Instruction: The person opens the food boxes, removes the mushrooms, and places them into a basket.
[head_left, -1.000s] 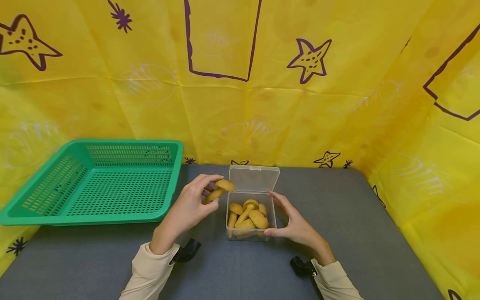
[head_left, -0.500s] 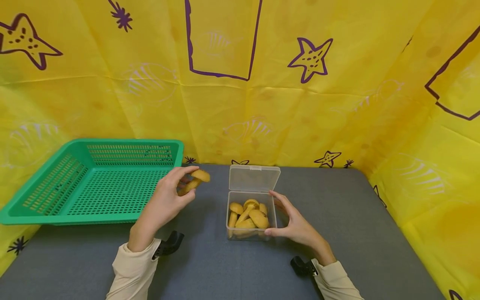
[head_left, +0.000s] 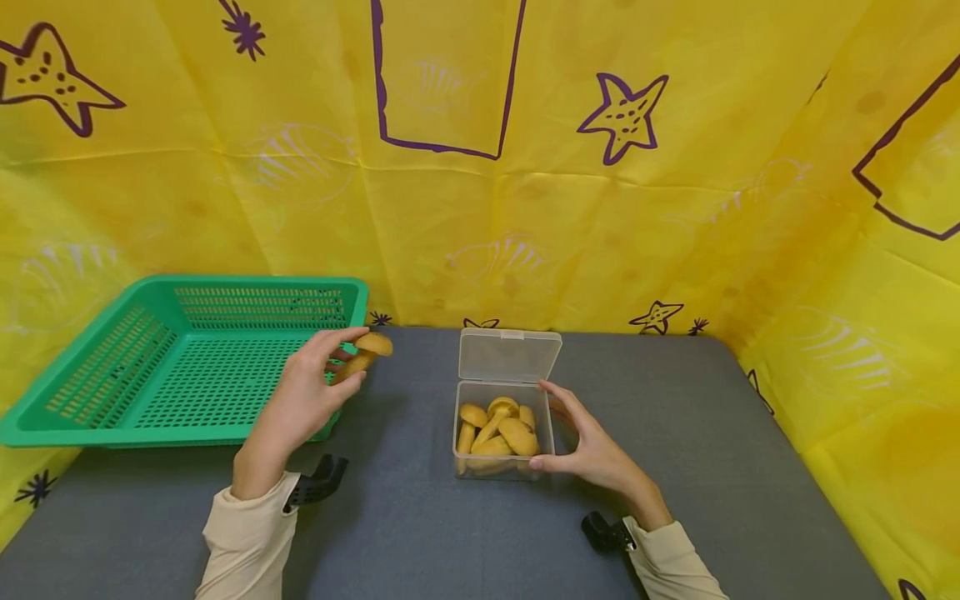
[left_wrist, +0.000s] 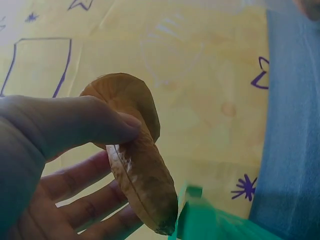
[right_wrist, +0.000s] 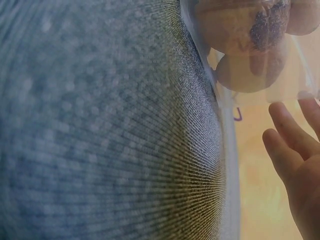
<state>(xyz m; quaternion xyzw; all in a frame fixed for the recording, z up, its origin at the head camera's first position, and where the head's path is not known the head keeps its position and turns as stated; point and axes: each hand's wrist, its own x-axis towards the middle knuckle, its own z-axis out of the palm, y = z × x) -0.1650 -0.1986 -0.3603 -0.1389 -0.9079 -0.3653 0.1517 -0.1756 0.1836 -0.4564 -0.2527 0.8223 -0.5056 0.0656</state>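
Note:
In the head view my left hand (head_left: 292,404) pinches a tan mushroom (head_left: 373,343) between thumb and fingers, held up beside the green basket's right rim. The left wrist view shows the thumb pressed on the stem of this mushroom (left_wrist: 147,182), just below the cap. My right hand (head_left: 596,450) grips the right side of a small clear plastic box (head_left: 495,458), thumb at its front corner and fingers towards the back. Several mushrooms (head_left: 491,425) lie inside this box, and its hinged lid (head_left: 508,357) stands raised at the back.
A green perforated basket (head_left: 142,437) stands at the left on the dark grey table (head_left: 450,542), with no items visible in it. Yellow patterned cloth (head_left: 480,250) hangs close behind the table and along its sides.
My left hand has moved left with the mushroom, away from the plastic box to the basket's right rim. The right hand and the box have stayed in place.

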